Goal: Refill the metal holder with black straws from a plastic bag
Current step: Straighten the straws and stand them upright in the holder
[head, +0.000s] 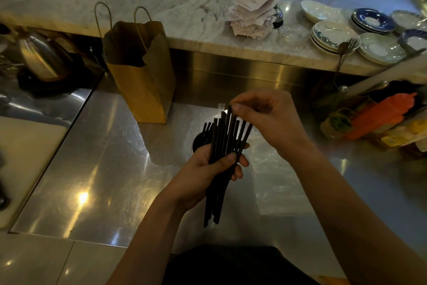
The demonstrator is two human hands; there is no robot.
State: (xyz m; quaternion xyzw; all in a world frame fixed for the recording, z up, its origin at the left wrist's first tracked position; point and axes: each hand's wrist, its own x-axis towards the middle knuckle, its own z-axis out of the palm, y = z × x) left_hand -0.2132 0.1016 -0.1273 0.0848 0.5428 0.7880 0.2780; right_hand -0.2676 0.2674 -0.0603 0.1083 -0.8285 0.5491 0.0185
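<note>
Now we grip a fanned bundle of black straws (pixel 222 139) in our left hand (pixel 203 171), fingers curled round them, at the near side of the metal holder (pixel 198 141) on the steel counter (pixel 104 169). Our right hand (pixel 268 120) pinches the top of one straw, and the clear plastic bag (pixel 275 180) lies flat on the counter just right of the bundle.
</note>
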